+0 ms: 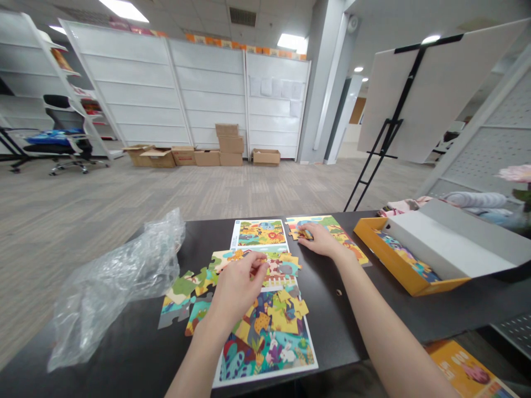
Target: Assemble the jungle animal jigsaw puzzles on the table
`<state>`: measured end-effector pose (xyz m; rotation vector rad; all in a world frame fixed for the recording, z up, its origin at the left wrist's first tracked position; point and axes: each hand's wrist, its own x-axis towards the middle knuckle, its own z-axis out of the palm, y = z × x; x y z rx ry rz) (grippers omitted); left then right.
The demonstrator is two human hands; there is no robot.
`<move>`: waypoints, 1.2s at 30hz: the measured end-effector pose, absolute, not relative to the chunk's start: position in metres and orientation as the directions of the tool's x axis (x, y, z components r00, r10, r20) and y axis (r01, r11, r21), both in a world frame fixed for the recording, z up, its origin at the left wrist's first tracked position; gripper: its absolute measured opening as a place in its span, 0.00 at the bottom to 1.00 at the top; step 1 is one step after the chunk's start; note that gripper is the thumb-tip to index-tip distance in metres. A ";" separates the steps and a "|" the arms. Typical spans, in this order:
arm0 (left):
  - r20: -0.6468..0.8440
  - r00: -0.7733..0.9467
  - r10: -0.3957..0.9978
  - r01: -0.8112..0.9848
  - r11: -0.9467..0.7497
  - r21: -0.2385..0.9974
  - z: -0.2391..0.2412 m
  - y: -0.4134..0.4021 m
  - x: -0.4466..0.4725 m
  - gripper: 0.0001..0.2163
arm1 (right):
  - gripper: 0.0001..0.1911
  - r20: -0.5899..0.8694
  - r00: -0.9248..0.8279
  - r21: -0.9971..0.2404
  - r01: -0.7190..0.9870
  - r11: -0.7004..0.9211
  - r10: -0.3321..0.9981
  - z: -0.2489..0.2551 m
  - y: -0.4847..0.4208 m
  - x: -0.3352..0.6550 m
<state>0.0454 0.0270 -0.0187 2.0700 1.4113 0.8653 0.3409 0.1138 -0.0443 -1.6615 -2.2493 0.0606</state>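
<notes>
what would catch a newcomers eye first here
Bright jigsaw pieces lie scattered over a picture sheet in the middle of the black table, with the left hand on them. The right hand lies flat on a second sheet farther back. A crumpled clear plastic bag sits at the left and an open orange box at the right.

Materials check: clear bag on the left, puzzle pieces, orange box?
The clear bag: thin transparent plastic film, glossy, crumpled with highlights. The puzzle pieces: likely printed cardboard, flat, one shows grey. The orange box: probably paperboard, matte, thin folded walls.
</notes>
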 end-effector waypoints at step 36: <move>0.267 0.284 0.921 0.658 -0.390 0.644 -0.009 0.024 0.029 0.11 | 0.15 0.612 -0.028 -0.404 0.848 0.343 0.791 0.003 0.081 0.337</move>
